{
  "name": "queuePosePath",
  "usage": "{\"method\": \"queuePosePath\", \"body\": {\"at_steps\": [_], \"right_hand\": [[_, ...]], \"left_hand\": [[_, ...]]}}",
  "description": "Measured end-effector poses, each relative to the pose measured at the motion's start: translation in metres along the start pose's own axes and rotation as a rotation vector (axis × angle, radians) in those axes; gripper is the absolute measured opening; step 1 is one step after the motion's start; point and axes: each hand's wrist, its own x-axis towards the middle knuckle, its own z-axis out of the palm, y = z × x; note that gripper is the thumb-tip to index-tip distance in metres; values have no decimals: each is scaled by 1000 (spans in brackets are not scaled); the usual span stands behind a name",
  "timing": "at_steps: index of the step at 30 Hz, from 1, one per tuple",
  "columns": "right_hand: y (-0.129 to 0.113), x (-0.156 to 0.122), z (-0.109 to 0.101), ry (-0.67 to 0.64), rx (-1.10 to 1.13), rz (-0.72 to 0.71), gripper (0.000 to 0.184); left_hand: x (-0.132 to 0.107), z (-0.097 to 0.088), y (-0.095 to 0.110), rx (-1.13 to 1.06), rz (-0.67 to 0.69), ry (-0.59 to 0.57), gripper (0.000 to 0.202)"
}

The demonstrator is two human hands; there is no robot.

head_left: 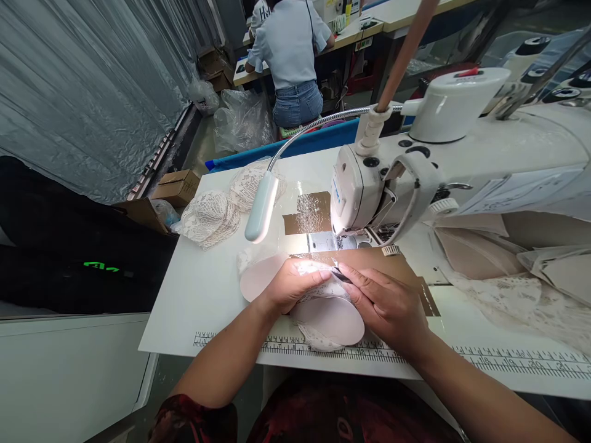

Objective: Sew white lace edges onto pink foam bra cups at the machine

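Note:
My left hand (292, 284) is closed on the white lace edge of a bra cup (330, 320), thumb on top, just in front of the sewing machine's needle area. Its pale smooth lining faces up. Between the thumb and fingers of my right hand (385, 303) is a small dark tool (340, 274), with its tip at the lace near my left thumb; its exact kind is too small to make out. A second pale cup (261, 274) lies at the left, partly behind my left hand. The sewing machine head (353, 191) stands just beyond both hands.
A lamp (262, 206) on a bendable neck hangs over the table. Stacked lace cups (210, 215) lie at the back left, more cup pieces (480, 252) at the right. A printed ruler (295, 347) runs along the front edge. Another person (295, 55) sits beyond.

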Motion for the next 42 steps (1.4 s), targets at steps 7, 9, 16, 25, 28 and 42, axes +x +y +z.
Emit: {"method": "queuePosePath", "body": {"at_steps": [7, 9, 16, 25, 28, 42], "right_hand": [[0, -1, 0, 2, 33, -16, 48], [0, -1, 0, 1, 37, -21, 49], [0, 0, -1, -41, 5, -53, 51], [-5, 2, -6, -7, 108, -74, 56], [-9, 4, -12, 3, 242, -29, 50], [-13, 17, -5, -273, 245, 451, 24]], "left_hand": [[-1, 2, 2, 2, -23, 13, 24], [-1, 2, 2, 12, -22, 21, 25], [0, 2, 0, 81, -18, 40, 28], [0, -4, -7, 189, 66, 45, 28], [1, -3, -9, 246, 52, 87, 29], [-1, 6, -15, 558, 124, -42, 26]]}}
